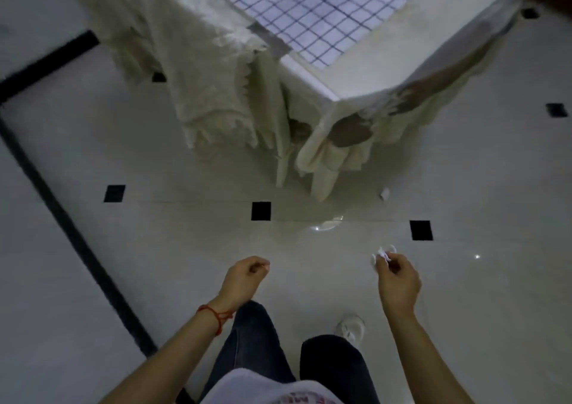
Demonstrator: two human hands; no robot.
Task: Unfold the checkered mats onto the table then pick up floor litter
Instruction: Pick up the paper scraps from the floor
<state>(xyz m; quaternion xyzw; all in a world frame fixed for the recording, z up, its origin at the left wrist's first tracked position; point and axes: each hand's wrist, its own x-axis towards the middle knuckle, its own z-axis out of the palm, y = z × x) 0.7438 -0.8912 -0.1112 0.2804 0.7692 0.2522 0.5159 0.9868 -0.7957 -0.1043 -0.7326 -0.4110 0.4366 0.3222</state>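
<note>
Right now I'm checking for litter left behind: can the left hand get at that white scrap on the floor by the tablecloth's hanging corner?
Probably yes: the left hand holds nothing, and bare floor lies between it and the scrap.

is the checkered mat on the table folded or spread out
Spread: the checkered mat lies flat on the table, its grid unbroken by folds; its far part is out of frame.

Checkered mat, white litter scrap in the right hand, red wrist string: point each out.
checkered mat (305,10), head view, middle of its grid.
white litter scrap (382,254), head view, crumpled centre.
red wrist string (215,314), head view, band on wrist.
</note>
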